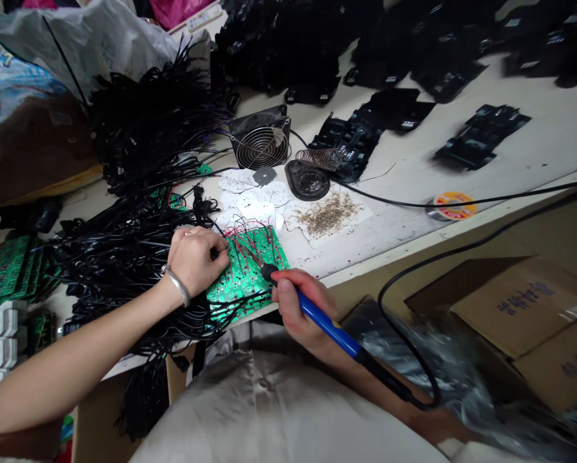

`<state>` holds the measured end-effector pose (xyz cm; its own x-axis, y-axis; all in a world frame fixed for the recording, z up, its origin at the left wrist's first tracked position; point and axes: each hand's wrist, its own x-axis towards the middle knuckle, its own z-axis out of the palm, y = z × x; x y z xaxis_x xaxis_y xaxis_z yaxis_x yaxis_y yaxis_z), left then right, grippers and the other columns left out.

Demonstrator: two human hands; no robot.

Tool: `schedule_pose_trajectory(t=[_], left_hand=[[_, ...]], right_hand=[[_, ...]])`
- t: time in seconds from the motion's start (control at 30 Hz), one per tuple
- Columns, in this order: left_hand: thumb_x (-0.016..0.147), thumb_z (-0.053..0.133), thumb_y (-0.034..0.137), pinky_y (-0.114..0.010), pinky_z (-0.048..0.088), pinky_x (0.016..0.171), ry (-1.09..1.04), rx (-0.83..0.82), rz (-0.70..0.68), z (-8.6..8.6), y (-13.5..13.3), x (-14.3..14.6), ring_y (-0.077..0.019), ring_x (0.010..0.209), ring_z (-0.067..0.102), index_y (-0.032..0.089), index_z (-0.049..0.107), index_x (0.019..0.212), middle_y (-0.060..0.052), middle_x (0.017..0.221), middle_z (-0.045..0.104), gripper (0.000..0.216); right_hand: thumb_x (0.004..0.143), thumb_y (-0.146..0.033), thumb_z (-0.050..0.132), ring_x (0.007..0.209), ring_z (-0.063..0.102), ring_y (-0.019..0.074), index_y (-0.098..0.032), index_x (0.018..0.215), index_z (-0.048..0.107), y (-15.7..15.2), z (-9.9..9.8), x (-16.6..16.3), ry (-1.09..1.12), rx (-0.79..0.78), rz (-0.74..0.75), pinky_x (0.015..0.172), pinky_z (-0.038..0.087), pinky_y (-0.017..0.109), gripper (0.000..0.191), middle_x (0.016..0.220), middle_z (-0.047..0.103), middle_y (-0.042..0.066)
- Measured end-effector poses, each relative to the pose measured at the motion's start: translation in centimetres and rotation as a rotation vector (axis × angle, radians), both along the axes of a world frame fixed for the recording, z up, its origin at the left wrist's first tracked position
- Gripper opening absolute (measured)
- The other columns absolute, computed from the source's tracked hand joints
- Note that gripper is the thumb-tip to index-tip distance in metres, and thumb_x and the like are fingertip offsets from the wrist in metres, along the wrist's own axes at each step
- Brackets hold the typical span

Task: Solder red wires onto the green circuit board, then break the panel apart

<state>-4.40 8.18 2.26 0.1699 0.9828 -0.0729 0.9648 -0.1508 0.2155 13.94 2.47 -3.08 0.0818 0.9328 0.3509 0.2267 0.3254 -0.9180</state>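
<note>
My right hand (302,305) grips the blue handle of a soldering iron (329,325). The iron's tip points at a green circuit board panel (243,283) at the table's front edge. Thin red wires (243,233) stick up from the panel's far side, and black cables cross its near side. Over the panel's left edge rests my left hand (196,256), with a bracelet at its wrist and its fingers closed; what they pinch is hidden. Beneath and beside this hand spreads a big heap of black cables (119,257).
Behind the panel stand a small fan (260,138) and a soldering iron stand (310,177) with a coil. Solder scraps (327,215) lie on paper nearby. A solder spool (451,207) sits right; black plastic housings (481,138) fill the back. The iron's cord (414,257) hangs over boxes (524,308).
</note>
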Motion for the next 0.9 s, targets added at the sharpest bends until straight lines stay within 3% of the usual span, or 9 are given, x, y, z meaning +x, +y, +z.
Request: schedule_pose_trajectory(t=[0.9], left_hand=[[0.074, 0.055, 0.022, -0.038, 0.044, 0.088, -0.003, 0.003, 0.003, -0.12, -0.01, -0.26, -0.0204, 0.084, 0.064, 0.022, 0.062, 0.066, -0.001, 0.080, 0.072, 0.011]], right_hand=[[0.087, -0.021, 0.052, 0.059, 0.065, 0.0126, -0.022, 0.087, 0.062, 0.00, -0.09, -0.06, 0.010, 0.012, -0.007, 0.061, 0.055, 0.025, 0.010, 0.068, 0.068, -0.001]])
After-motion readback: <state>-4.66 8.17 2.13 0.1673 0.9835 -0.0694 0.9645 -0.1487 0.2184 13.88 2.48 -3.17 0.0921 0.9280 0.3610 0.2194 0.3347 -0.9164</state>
